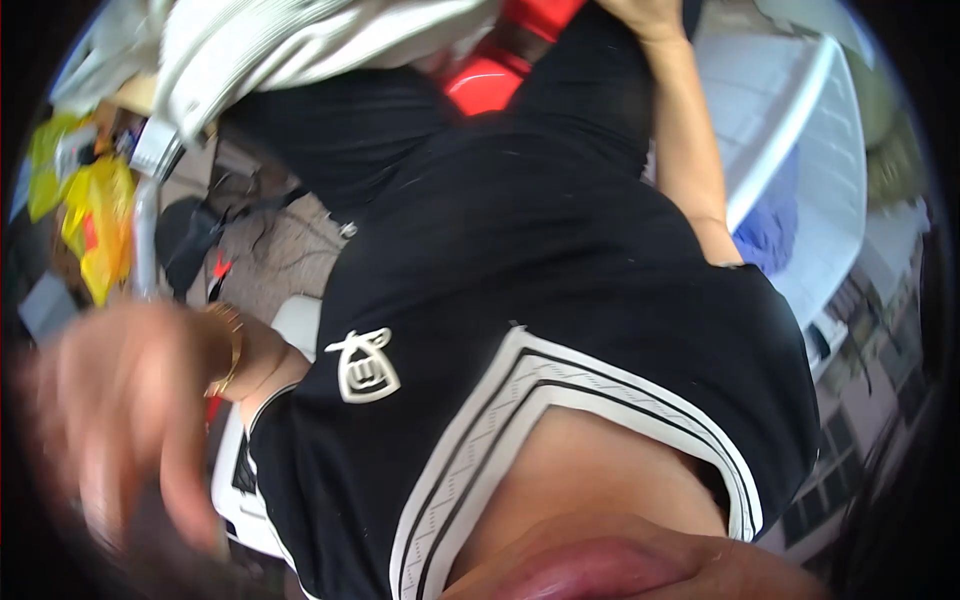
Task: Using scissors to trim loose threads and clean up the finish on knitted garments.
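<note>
My left hand [130, 410] is raised at the left side, close to the camera and smeared by motion. Its fingers hang apart, and I see nothing held in them. A gold-coloured bracelet [230, 350] circles that wrist. My right arm reaches away along my right side. Only part of my right hand [645, 12] shows at the upper edge, by my black trouser leg [600, 85]; its fingers are mostly cut off. Off-white ribbed cloth [290, 65] lies across my left leg, with neither hand on it. Something red and glossy [485, 88] shows between my legs.
To my right stands a large white plastic tub or crate [845, 150] with blue-purple material [770, 225] by it. Yellow plastic bags [100, 225] and a black strapped item [185, 240] are at the left. Part of a white seat or case [235, 500] shows beside my left arm.
</note>
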A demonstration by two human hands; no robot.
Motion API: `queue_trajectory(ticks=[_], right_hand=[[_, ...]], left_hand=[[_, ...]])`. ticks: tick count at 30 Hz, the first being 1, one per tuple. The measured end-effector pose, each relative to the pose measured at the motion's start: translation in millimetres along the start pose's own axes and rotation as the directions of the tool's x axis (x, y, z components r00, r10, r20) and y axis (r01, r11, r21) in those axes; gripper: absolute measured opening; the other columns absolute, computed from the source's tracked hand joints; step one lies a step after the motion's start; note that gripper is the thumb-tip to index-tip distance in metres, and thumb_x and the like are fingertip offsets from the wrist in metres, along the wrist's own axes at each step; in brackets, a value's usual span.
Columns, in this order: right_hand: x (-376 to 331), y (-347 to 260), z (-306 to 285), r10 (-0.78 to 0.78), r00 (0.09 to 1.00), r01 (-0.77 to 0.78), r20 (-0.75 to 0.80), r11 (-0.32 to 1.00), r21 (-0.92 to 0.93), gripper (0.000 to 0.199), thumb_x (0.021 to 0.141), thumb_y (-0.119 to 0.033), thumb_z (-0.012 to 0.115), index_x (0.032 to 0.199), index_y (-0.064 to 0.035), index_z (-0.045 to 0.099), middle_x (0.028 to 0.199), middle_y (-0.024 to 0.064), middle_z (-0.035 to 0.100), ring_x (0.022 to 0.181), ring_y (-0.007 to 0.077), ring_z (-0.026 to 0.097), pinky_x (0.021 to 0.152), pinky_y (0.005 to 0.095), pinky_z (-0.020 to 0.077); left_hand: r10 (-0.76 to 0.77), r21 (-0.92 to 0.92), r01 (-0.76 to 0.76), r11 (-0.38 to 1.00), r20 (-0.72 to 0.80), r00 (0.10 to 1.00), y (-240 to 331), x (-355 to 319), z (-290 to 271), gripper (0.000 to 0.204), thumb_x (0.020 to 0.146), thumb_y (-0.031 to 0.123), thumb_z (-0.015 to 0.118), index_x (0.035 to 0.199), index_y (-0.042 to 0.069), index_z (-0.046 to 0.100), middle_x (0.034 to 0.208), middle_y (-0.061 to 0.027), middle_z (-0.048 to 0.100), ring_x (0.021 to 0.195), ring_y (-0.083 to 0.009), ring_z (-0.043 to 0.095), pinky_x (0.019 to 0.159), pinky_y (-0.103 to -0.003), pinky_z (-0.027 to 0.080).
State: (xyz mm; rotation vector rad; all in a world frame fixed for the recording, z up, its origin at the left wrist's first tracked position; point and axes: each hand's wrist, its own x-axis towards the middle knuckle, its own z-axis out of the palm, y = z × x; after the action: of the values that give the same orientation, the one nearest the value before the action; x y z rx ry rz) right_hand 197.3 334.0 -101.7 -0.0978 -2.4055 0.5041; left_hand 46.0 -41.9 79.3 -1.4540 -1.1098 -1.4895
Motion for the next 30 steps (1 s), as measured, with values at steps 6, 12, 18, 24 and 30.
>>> queue_trajectory(ticks=[6,12,18,24,30], right_hand=[[0,-4,1,0.066,0.997,-0.067,0.047,0.998,0.015,0.029,0.072,-0.011,0.080,0.097,-0.0067,0.067,0.073,0.0059,0.057,0.059,0.0173,0.056,0.054,0.0282,0.0441],[2,-4,4,0.027,0.999,-0.026,0.031,0.999,-0.036,0.024,0.073,-0.008,0.078,0.094,-0.0072,0.067,0.071,0.0056,0.054,0.058,0.0174,0.055,0.054,0.0288,0.0433],[-9,33,5,0.039,0.994,-0.030,0.106,0.996,-0.082,0.042,0.070,-0.008,0.078,0.110,-0.0174,0.071,0.072,-0.0002,0.049,0.061,0.0116,0.049,0.057,0.0252,0.0448],[2,27,5,0.053,0.995,-0.059,0.087,0.996,0.067,0.037,0.068,-0.001,0.072,0.104,-0.0125,0.072,0.070,0.0006,0.045,0.060,0.0116,0.046,0.056,0.0254,0.0422],[25,-32,5,0.244,0.933,-0.330,0.263,0.870,0.365,0.047,0.074,-0.010,0.085,0.117,-0.0059,0.066,0.078,-0.0094,0.037,0.065,0.0011,0.034,0.055,0.0171,0.0277]], left_hand=[[-0.442,0.657,-0.095,0.748,0.599,0.667,44,-131,-19,0.032,0.071,0.050,0.081,0.094,0.028,0.077,0.124,-0.0045,0.061,0.116,-0.0233,0.057,0.103,-0.038,0.033],[-0.653,0.844,-0.071,0.532,0.462,0.600,56,-163,-17,0.041,0.079,0.028,0.075,0.120,0.030,0.070,0.140,-0.0139,0.052,0.128,-0.0244,0.048,0.112,-0.040,0.022],[-0.864,0.859,0.367,0.357,0.155,0.478,60,-185,-18,0.074,0.095,0.042,0.058,0.150,-0.001,0.032,0.156,-0.0282,0.020,0.143,-0.0402,0.024,0.114,-0.049,0.023],[-0.933,-0.382,0.884,-0.268,-0.126,-0.337,26,-175,-36,0.072,0.103,0.055,0.034,0.140,-0.006,0.045,0.141,-0.0197,0.051,0.129,-0.0309,0.049,0.105,-0.039,0.039],[-0.866,-0.529,0.754,-0.388,-0.070,-0.495,25,-173,-49,0.065,0.096,0.055,0.051,0.126,-0.002,0.054,0.119,-0.0149,0.063,0.096,-0.0220,0.065,0.080,-0.029,0.049]])
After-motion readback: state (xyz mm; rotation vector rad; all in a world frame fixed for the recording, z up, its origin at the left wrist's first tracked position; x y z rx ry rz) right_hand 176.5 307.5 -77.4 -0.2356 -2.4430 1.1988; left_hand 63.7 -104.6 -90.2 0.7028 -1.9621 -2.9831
